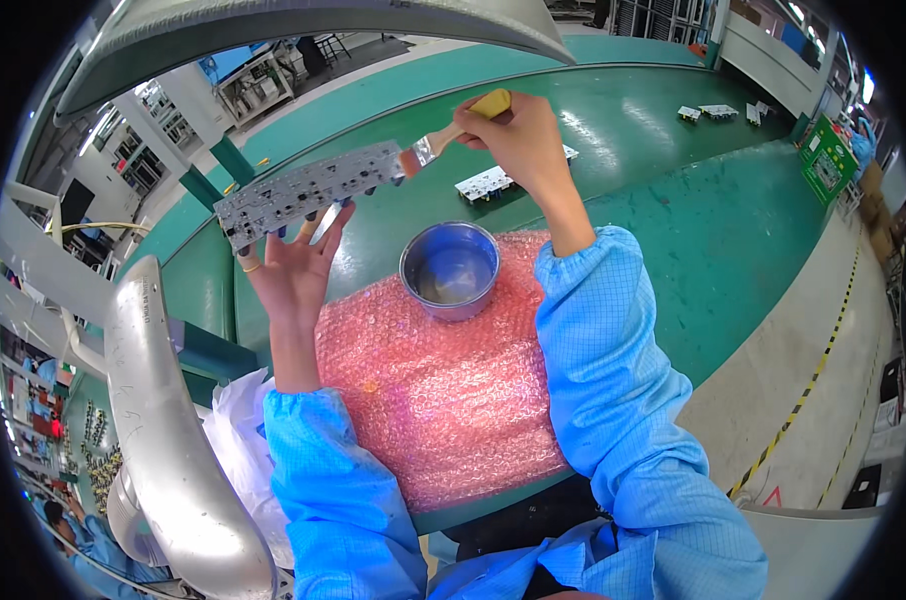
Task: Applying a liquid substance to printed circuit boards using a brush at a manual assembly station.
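Gripping a brush (451, 132) by its yellow handle, the right hand (521, 140) is closed tight around it, bristles angled down and left so they touch the right end of the board (308, 192). The left hand (295, 268) is spread wide under that board, fingers fanned out and propping it from below, palm toward the camera, so the long grey circuit board sits tilted up in the air, its face turned toward the brush. It looks held high like that to keep the surface clear of the bench (733, 230) while the bristles work along it.

Just below the hands, a small metal bowl (451, 270) stands on the far edge of a pink bubble wrap sheet (443, 400), close enough for a quick dip; there is a shallow pool of clear liquid inside. The wrap covers the near part of the green bench, likely as padding for the boards.

Farther out, more boards (488, 183) lie flat on the green surface just beyond the bowl, and a few more (718, 112) far right. A white bag (235, 440) sits near left, beside a curved metal duct (158, 420).
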{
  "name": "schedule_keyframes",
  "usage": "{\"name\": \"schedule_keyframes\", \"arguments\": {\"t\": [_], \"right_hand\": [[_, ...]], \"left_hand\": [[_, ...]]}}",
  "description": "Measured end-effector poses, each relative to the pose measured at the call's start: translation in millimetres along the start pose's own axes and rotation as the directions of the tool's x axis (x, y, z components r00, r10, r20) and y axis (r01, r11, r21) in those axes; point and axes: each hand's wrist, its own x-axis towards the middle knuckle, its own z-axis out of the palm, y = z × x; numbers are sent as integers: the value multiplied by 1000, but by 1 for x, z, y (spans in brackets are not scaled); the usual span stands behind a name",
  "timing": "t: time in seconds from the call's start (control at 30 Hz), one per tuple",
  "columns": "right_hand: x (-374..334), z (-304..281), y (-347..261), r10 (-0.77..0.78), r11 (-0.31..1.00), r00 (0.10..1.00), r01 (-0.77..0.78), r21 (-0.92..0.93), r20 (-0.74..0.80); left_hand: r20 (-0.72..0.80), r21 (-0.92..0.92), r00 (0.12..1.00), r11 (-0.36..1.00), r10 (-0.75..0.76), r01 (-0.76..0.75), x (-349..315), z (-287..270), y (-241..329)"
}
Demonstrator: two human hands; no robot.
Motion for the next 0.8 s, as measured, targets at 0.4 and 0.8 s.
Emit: {"name": "schedule_keyframes", "arguments": {"t": [0.4, 0.8], "right_hand": [[-11, 1, -26, -189, 964, 981, 178, -196, -38], [-21, 14, -38, -214, 957, 963, 240, -164, 161]], "left_hand": [[-363, 263, 927, 943, -98, 203, 16, -139, 18], [-202, 906, 921, 420, 332, 48, 13, -62, 22]]}}
